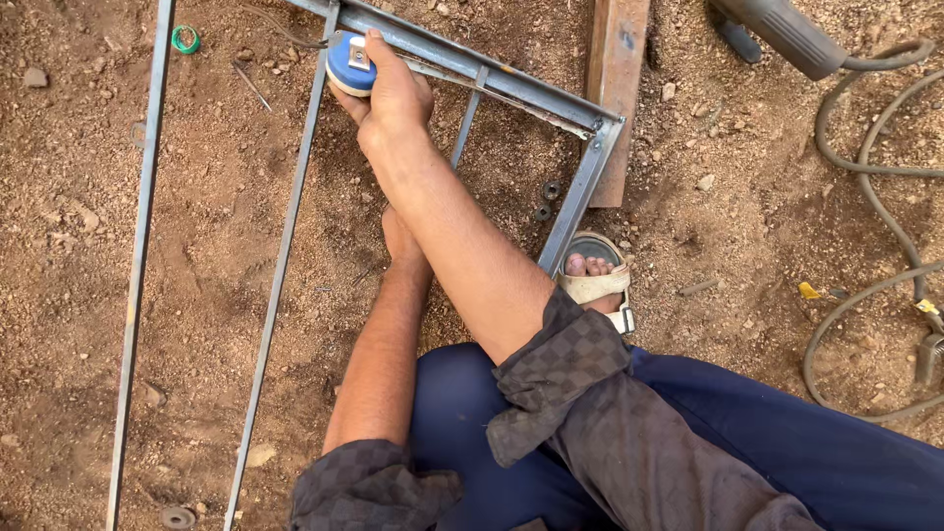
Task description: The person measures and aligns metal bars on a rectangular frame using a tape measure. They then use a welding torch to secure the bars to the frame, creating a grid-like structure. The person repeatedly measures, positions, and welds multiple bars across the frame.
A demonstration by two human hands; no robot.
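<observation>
Below me I see bare reddish-brown dirt ground [747, 226], gravelly and strewn with small stones. Across it lies a welded grey steel frame [582, 187] made of thin square bars: one top bar runs from the upper middle down to a corner at the right, a short side bar drops from that corner toward a sandalled foot [593, 278], and two long bars run down the left side of the view. A rusty flat steel beam [616, 88] lies just behind the frame's corner. At the upper right I see the grey body of a power tool [782, 31], with thick grey cables [865, 157] looping down the right edge.

My own dark blue trousers and checked sleeves fill the bottom. My right hand [393, 93] reaches far forward to the upper left and is closed around a round blue tape measure [348, 63], pressing it against the frame where the top bar meets one long bar. My left hand [401, 239] lies low, under the right forearm, close to the ground; its fingers are hidden, so I cannot tell whether it holds anything.

Smaller bits: two dark metal nuts [547, 200] on the dirt inside the frame's corner, a small green ring [185, 39] at the upper left, and a round washer [178, 516] at the lower left.
</observation>
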